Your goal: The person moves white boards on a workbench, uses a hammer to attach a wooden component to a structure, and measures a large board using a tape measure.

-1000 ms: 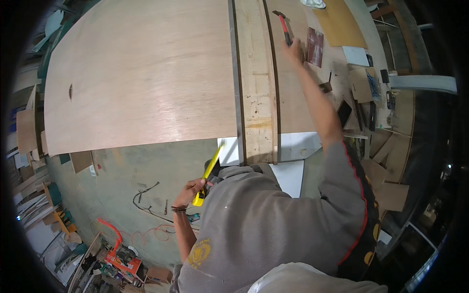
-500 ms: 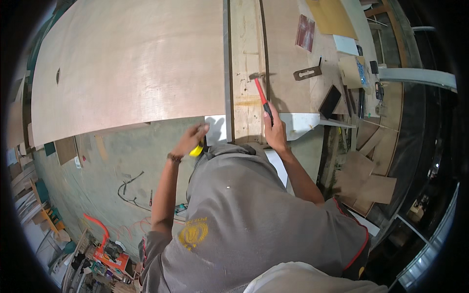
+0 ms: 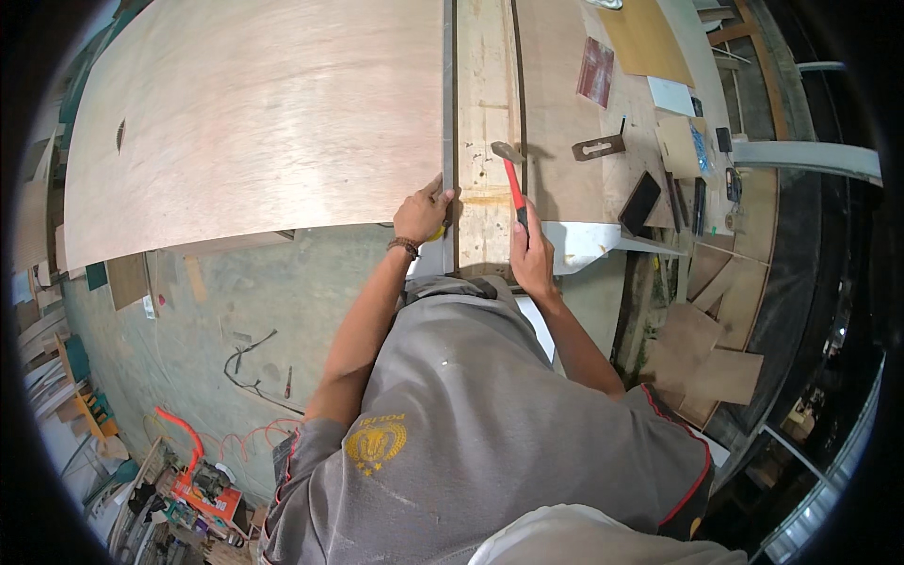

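Right hand [image 3: 534,252] closed round the black grip of a red-and-black, metal-headed hammer [image 3: 515,184], its head over a long pale wooden plank [image 3: 483,80]; judged stiff and head-heavy, best held low on the handle. Left hand [image 3: 421,218] touches the thin dark-grey strip [image 3: 449,113] edging the plank, a yellow object [image 3: 438,234] showing beneath; whether it grips either, cannot tell. Farther out, broad light-brown plywood sheet [image 3: 264,122].

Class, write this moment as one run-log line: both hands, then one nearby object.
left hand: at grey strip | right hand: grips hammer above pale board | nearby: brown slotted plate
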`<state>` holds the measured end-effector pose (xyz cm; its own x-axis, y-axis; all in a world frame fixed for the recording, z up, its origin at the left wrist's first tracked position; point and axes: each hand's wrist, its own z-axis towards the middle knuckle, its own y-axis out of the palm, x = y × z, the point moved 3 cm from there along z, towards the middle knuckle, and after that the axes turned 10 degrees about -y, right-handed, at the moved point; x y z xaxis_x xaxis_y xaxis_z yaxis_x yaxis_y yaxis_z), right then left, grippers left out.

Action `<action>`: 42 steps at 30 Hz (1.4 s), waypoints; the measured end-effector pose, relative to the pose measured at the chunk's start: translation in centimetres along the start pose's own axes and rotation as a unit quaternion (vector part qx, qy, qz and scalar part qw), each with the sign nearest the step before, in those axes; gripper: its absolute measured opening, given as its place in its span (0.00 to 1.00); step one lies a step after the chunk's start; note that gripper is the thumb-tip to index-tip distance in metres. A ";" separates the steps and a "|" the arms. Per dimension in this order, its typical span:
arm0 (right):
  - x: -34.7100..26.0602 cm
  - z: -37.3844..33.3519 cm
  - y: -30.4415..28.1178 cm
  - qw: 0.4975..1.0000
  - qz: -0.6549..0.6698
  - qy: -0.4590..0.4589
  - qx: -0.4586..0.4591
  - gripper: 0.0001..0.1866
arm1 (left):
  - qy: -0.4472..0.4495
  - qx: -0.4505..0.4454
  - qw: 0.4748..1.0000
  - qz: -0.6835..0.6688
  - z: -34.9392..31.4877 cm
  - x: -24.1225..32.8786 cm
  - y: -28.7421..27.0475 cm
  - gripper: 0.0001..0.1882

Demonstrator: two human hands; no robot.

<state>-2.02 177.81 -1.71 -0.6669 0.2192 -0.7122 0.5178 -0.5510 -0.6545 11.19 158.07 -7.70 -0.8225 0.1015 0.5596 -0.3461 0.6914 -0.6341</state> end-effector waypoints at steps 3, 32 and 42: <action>0.8 0.0 0.6 0.990 -0.065 0.079 -0.094 0.27 | -0.014 0.023 1.000 0.014 -0.2 -0.1 0.1 0.29; 14.3 51.5 9.6 0.992 -0.038 0.092 0.079 0.26 | -0.095 0.006 0.994 0.055 15.1 10.2 -6.0 0.27; 13.3 61.3 13.4 0.994 -0.021 0.015 0.106 0.25 | -0.143 0.043 0.988 0.029 14.9 9.7 -6.3 0.25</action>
<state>-36.76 124.01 -4.40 -0.6676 0.2684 -0.6944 0.3628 -0.6972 -0.6183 -1.34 144.04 -6.27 -0.9318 -0.0749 0.3552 -0.3212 0.6258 -0.7107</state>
